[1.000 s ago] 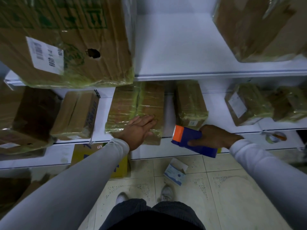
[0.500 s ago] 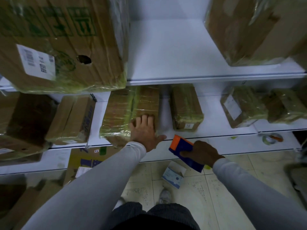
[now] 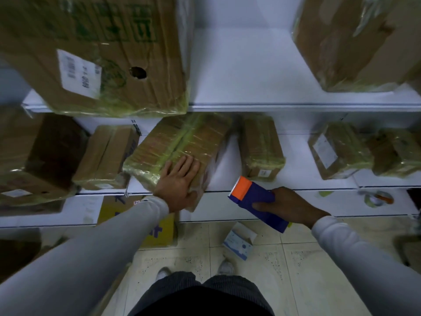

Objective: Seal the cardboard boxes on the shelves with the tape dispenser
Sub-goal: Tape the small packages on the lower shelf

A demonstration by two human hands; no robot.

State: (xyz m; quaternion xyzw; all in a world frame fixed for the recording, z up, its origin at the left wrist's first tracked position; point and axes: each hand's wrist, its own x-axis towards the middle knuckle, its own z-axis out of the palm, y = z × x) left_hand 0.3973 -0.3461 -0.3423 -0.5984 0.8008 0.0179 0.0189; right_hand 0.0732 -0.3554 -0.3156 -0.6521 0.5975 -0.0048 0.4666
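**Box steadied, tape dispenser at the ready**

As seen from the head camera, the left hand (image 3: 180,184) presses flat, fingers straight, on a tape-wrapped cardboard box (image 3: 175,151) skewed at the middle shelf (image 3: 296,181) edge, while the right hand (image 3: 289,206) grips a blue-and-orange tape dispenser (image 3: 252,201) just right of it.

The left hand (image 3: 180,185) lay flat on a tape-wrapped box (image 3: 177,147) turned askew at the shelf (image 3: 296,179) edge; the right hand (image 3: 289,205) gripped the blue-and-orange tape dispenser (image 3: 255,201).
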